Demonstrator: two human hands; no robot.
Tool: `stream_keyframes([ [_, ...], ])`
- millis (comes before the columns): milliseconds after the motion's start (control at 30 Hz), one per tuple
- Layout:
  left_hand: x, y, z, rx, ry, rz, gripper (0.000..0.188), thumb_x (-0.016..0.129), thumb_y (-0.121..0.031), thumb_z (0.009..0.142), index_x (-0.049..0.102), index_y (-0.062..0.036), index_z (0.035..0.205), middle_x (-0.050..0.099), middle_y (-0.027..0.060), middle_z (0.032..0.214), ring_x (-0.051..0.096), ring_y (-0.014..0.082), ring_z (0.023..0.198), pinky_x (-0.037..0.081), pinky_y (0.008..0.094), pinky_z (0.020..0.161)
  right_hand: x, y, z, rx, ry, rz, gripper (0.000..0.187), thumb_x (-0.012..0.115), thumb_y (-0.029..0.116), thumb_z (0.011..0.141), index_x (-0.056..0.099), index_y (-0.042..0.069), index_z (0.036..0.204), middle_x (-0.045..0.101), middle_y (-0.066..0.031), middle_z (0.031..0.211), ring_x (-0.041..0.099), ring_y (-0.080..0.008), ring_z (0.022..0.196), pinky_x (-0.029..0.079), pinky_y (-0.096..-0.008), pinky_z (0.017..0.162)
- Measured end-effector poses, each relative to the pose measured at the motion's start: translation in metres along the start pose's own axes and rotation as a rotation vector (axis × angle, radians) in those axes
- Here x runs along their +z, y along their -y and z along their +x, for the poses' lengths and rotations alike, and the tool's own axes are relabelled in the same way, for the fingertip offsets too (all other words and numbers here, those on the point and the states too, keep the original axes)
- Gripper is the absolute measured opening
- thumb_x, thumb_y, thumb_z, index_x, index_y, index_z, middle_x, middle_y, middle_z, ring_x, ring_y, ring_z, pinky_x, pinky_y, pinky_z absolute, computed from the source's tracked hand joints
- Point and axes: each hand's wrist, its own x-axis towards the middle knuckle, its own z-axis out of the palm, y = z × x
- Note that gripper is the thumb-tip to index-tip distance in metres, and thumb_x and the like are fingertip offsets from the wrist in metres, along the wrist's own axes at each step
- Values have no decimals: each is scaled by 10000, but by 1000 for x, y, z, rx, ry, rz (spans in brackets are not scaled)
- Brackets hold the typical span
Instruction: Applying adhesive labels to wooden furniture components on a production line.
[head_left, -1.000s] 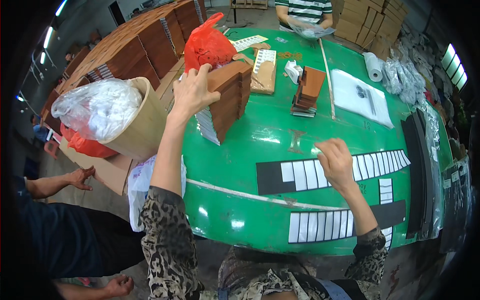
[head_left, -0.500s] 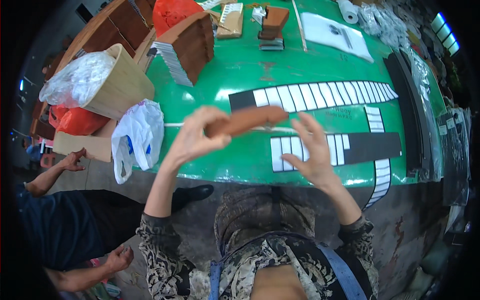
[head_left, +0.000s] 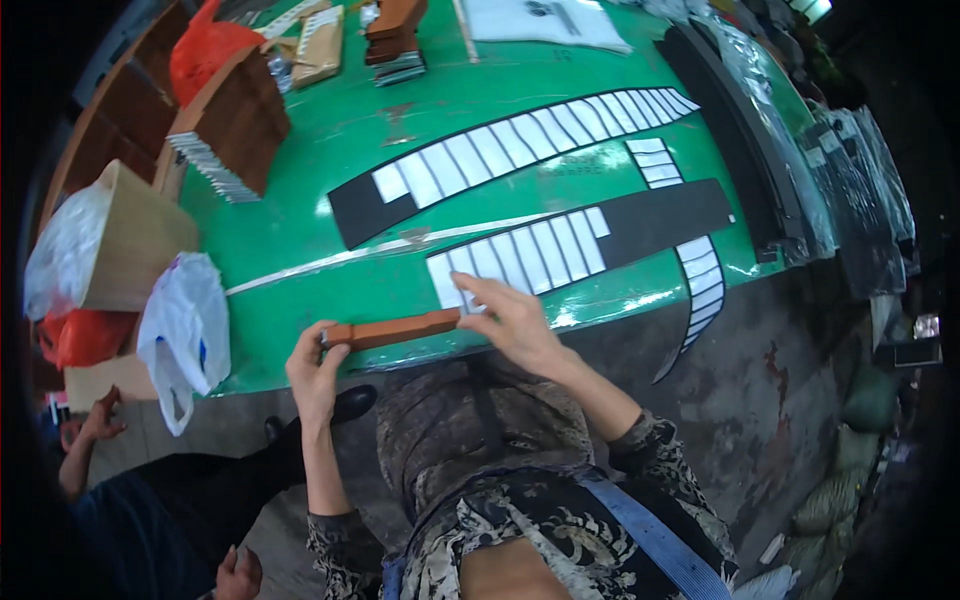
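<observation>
Gripping a brown piece [head_left: 395, 330] by its ends in my left hand [head_left: 312, 375] and right hand [head_left: 518, 328], white strips [head_left: 545, 252] just beyond.

The bar [head_left: 395, 331] is red-brown, the stack [head_left: 240, 118] brown with whitish edges. The table [head_left: 335, 130] is green, lined white. The strips [head_left: 520, 146] are black banded white. The far bag [head_left: 205, 58] is red, the near bag [head_left: 186, 325] white, the bin [head_left: 142, 240] beige, the sleeve [head_left: 345, 545] cream-and-black.

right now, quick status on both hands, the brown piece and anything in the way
Left hand gripping brown piece by its left end. Right hand at its right end. White-segmented black strip close beyond right hand.
</observation>
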Motion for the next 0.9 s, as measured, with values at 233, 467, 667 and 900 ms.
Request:
stream_keyframes([
  [233, -18, 20, 4, 118, 13, -131, 308, 596, 126, 790, 592, 26, 1082, 616, 65, 1022, 578, 141, 961, 459, 276, 860, -161, -74, 6, 3, -30, -825, 382, 773, 178, 667, 691, 156, 1039, 597, 3, 1023, 558, -225, 895, 494, -347, 769],
  [467, 13, 11, -3, 75, 81, 18, 317, 610, 149, 751, 614, 17, 1039, 629, 71, 1028, 581, 150, 954, 462, 278, 847, -175, -80, 15, 62, 186, -854, 399, 775, 214, 647, 655, 163, 1024, 549, 15, 1056, 544, -213, 911, 498, -356, 747],
  [667, 29, 5, -6, 71, 121, 22, 311, 596, 162, 736, 617, 30, 1017, 632, 82, 1018, 583, 155, 950, 463, 270, 841, -179, -76, 26, 129, 276, -866, 401, 790, 223, 626, 568, 136, 949, 549, 12, 1033, 557, -212, 915, 499, -361, 706],
  [900, 38, 3, -2, 59, 141, 12, 321, 593, 169, 732, 627, 39, 1023, 631, 79, 1022, 587, 155, 963, 464, 270, 840, -183, -101, 14, 198, -81, -425, 443, 835, 177, 610, 540, 80, 926, 526, -32, 910, 542, -173, 770, 484, -310, 674],
])
